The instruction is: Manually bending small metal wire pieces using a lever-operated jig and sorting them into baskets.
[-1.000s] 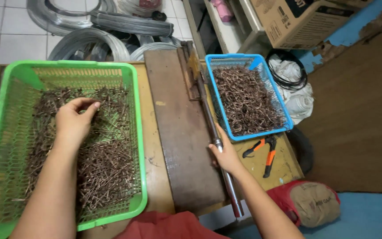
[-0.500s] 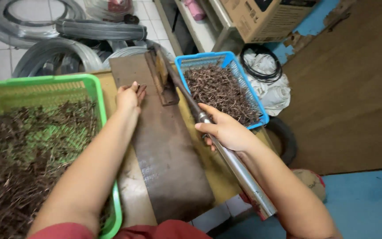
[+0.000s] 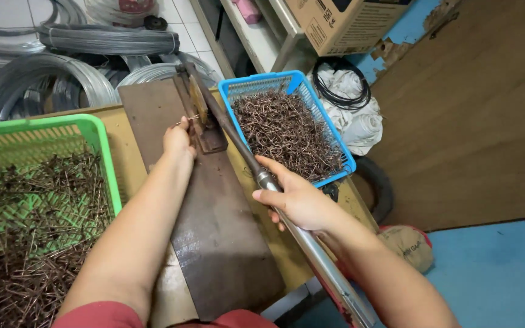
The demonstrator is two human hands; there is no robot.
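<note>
Left hand [image 3: 177,141]: pinching a short piece of wire [image 3: 188,119] right at the bending jig [image 3: 200,118], fingertips touching the block.
Right hand [image 3: 299,200]: wrapped tight round the long lever handle [image 3: 262,179], about midway along, lever raised and tilted toward the body.
Risk: probably a pinch – fingers that close to the jig could get caught if the lever swings with the wire not seated; wire could also slip out and bend crooked.
Stock: green basket [image 3: 106,152] of straight pieces on the left, blue basket [image 3: 287,81] of bent hooks on the right, just beside the lever.
Bench [image 3: 130,146]: worn wood, dark steel plate [image 3: 214,225] lying along the middle.
Room: wire coils [image 3: 62,67] on tiled floor behind, cardboard box [image 3: 341,24] on a shelf, blue floor – brown panel to the right.
</note>
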